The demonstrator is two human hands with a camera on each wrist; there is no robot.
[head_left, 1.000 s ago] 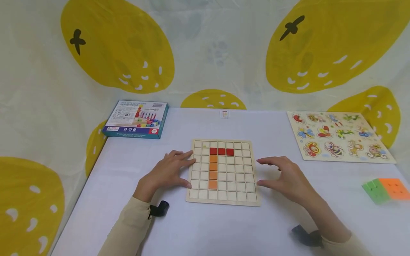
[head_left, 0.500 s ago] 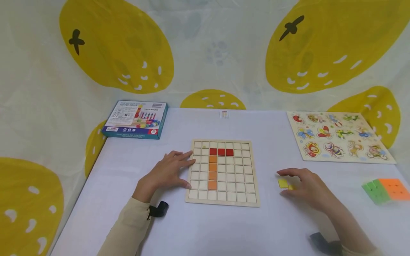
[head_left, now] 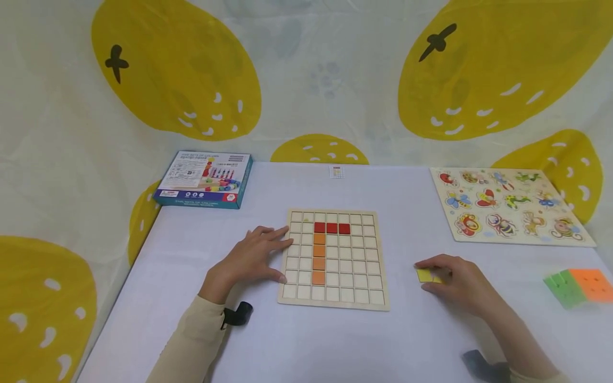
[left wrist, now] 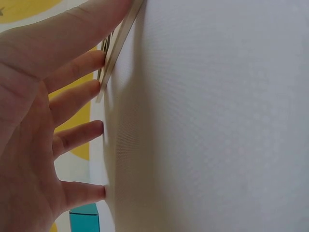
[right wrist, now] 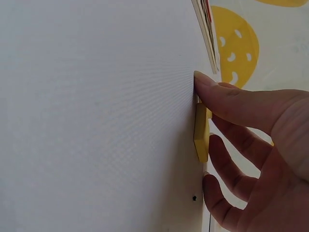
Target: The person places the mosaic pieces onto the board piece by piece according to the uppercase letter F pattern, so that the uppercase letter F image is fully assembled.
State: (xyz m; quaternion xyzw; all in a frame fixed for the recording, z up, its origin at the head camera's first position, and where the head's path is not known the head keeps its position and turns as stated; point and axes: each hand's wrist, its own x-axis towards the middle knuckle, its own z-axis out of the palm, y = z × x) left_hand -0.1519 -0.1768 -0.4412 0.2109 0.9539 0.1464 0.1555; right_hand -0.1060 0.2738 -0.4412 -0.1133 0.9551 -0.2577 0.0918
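Observation:
A square wooden grid board (head_left: 354,306) lies on the white table, with several red tiles (head_left: 331,228) in a row and several orange tiles (head_left: 319,250) in a column below. My left hand (head_left: 251,254) rests at the board's left edge, fingers spread, thumb and some fingertips touching it. To the right of the board, two yellow tiles (head_left: 424,275) lie side by side on the table. My right hand (head_left: 457,281) has its thumb and index finger curled round them at opposite edges. In the right wrist view, the thumb partly covers a thick yellow tile (right wrist: 201,133).
A boxed bead set (head_left: 203,178) stands at the back left. A small pattern card (head_left: 337,171) lies at the back edge. On the right are an insect picture puzzle board (head_left: 512,205) and a green and orange puzzle cube (head_left: 579,286).
My right hand has moved from the board's right edge out to the right, and its thumb and index finger have closed in on the yellow tiles. My left hand has stayed put.

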